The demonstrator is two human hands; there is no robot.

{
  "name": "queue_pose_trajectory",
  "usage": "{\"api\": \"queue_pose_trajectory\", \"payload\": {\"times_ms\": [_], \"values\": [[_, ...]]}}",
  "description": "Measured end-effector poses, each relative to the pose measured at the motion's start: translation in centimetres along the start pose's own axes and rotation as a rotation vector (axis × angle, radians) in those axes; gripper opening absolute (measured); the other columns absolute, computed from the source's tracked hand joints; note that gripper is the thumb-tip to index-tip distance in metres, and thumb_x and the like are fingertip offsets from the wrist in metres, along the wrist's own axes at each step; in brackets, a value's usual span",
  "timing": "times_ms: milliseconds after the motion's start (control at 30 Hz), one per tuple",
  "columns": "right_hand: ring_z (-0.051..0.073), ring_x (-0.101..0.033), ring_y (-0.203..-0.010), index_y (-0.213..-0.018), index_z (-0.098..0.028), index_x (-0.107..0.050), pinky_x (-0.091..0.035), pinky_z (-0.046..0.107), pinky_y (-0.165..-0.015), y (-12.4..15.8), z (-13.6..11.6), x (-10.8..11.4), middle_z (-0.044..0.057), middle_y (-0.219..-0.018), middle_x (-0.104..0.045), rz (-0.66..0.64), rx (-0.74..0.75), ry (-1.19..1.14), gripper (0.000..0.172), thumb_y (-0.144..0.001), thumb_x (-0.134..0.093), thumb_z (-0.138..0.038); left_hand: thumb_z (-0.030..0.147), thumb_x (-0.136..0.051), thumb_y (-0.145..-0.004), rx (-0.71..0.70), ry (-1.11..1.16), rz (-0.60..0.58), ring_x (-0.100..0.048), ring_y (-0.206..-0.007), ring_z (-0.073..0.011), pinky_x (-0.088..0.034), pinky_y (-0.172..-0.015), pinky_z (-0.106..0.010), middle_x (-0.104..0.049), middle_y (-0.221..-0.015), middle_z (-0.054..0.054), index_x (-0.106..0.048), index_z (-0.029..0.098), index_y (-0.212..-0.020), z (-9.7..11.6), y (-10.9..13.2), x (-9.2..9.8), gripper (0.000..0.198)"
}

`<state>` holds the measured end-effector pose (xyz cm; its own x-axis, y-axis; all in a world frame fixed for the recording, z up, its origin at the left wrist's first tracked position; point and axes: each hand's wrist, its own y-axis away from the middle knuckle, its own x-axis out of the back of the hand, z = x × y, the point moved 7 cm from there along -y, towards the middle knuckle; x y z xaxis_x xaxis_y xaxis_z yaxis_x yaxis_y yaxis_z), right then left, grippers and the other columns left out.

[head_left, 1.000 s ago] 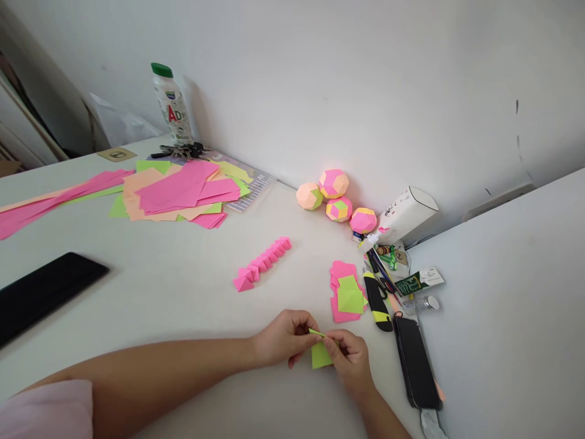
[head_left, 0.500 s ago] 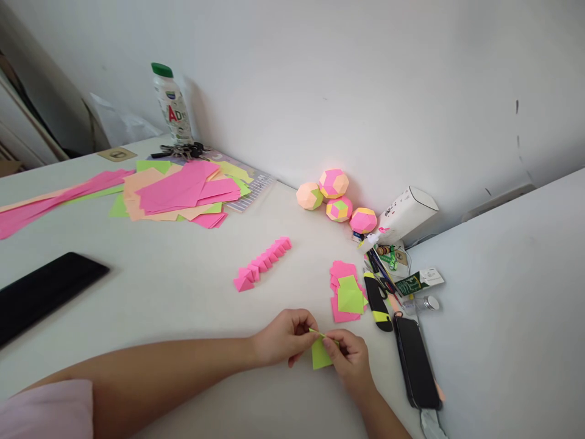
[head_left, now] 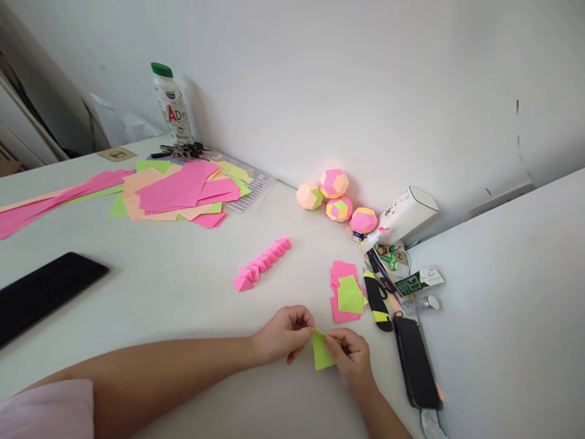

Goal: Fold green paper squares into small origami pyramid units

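Both my hands pinch a small green paper square [head_left: 322,352] just above the white table [head_left: 173,292], near its front edge. My left hand [head_left: 286,334] grips the paper's upper left corner with closed fingers. My right hand [head_left: 351,356] pinches its right edge. The sheet hangs tilted between them. Just beyond my hands lies a small stack of pink and green paper squares [head_left: 346,297]. A row of folded pink paper pieces [head_left: 262,263] lies further left.
Four paper balls [head_left: 336,198] sit against the wall by a white box [head_left: 406,213]. Two black phones [head_left: 415,363] [head_left: 43,292], pens and clutter [head_left: 388,268] lie about. Large coloured sheets [head_left: 178,192], keys and a bottle [head_left: 171,103] lie at the back left.
The green paper has opened out slightly and hangs lower between my fingers; my left hand has lifted a little. Nothing else on the table moved.
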<state>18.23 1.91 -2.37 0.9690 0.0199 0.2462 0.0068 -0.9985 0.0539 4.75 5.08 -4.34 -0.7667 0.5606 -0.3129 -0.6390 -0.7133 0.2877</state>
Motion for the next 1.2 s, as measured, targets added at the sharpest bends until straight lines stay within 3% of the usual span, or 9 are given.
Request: {"api": "queue_pose_trajectory", "payload": {"times_ms": [167,333,433,567,767,967,1200], "values": [[0.009,-0.038,-0.045,-0.069,-0.014,-0.064,-0.033,0.020,-0.041,0.1,0.5,0.2,-0.002,-0.052,-0.048,0.007,-0.040,-0.041,0.026,-0.077,-0.063,-0.039,0.022,-0.052,-0.073,-0.011,0.085,0.043,-0.038,-0.028,-0.0055,-0.029,-0.031,-0.016,-0.045,-0.038,0.010,-0.043,0.019,-0.072,0.3,-0.1,0.3,0.010],[0.009,-0.037,-0.046,-0.070,-0.015,-0.063,-0.031,0.020,-0.043,0.1,0.6,0.3,-0.002,-0.053,-0.046,-0.003,-0.040,-0.030,0.025,-0.078,-0.062,-0.039,0.029,-0.053,-0.077,-0.055,0.155,0.029,-0.042,-0.034,-0.0057,-0.035,-0.035,-0.019,-0.051,-0.052,0.007,-0.043,0.019,-0.075,0.9,0.0,0.2,0.015],[0.010,-0.039,-0.048,-0.071,-0.015,-0.063,-0.032,0.021,-0.044,0.0,0.3,-0.1,-0.002,-0.055,-0.049,-0.044,-0.006,0.006,0.023,-0.079,-0.061,-0.036,0.032,-0.054,-0.079,-0.063,0.033,-0.046,-0.044,-0.037,-0.0063,-0.035,-0.038,-0.018,-0.048,-0.050,0.009,-0.046,0.018,-0.082,0.8,0.2,-0.3,0.016],[0.010,-0.042,-0.048,-0.072,-0.015,-0.064,-0.033,0.021,-0.045,0.0,-0.3,-0.5,0.000,-0.057,-0.053,-0.085,0.051,0.079,0.019,-0.080,-0.058,-0.031,0.033,-0.052,-0.081,-0.048,-0.161,-0.096,-0.043,-0.038,-0.0063,-0.029,-0.037,-0.017,-0.045,-0.047,0.008,-0.049,0.017,-0.077,0.4,0.2,-0.7,0.017],[0.012,-0.047,-0.051,-0.069,-0.015,-0.062,-0.037,0.022,-0.048,0.1,-1.1,-0.7,0.001,-0.059,-0.056,-0.091,0.120,0.160,0.015,-0.078,-0.055,-0.025,0.032,-0.051,-0.079,-0.008,-0.232,-0.099,-0.041,-0.039,-0.0060,-0.031,-0.036,-0.018,-0.049,-0.058,0.006,-0.050,0.017,-0.078,-0.2,0.1,-0.8,0.015],[0.011,-0.041,-0.048,-0.061,-0.015,-0.058,-0.033,0.022,-0.045,0.2,-1.4,-0.9,-0.001,-0.054,-0.049,-0.103,0.115,0.140,0.016,-0.075,-0.056,-0.023,0.020,-0.053,-0.074,-0.133,-0.304,-0.070,-0.037,-0.051,-0.0060,-0.030,-0.045,-0.017,-0.048,-0.059,0.005,-0.052,0.015,-0.070,0.9,0.4,-1.0,0.007],[0.010,-0.038,-0.048,-0.061,-0.017,-0.054,-0.032,0.021,-0.045,0.2,0.1,0.2,-0.003,-0.054,-0.045,0.017,0.004,-0.055,0.015,-0.074,-0.057,-0.025,0.021,-0.049,-0.076,0.004,-0.177,-0.075,-0.035,-0.037,-0.0057,-0.026,-0.034,-0.017,-0.040,-0.045,0.010,-0.046,0.018,-0.072,0.5,0.6,-0.7,0.006]]}}
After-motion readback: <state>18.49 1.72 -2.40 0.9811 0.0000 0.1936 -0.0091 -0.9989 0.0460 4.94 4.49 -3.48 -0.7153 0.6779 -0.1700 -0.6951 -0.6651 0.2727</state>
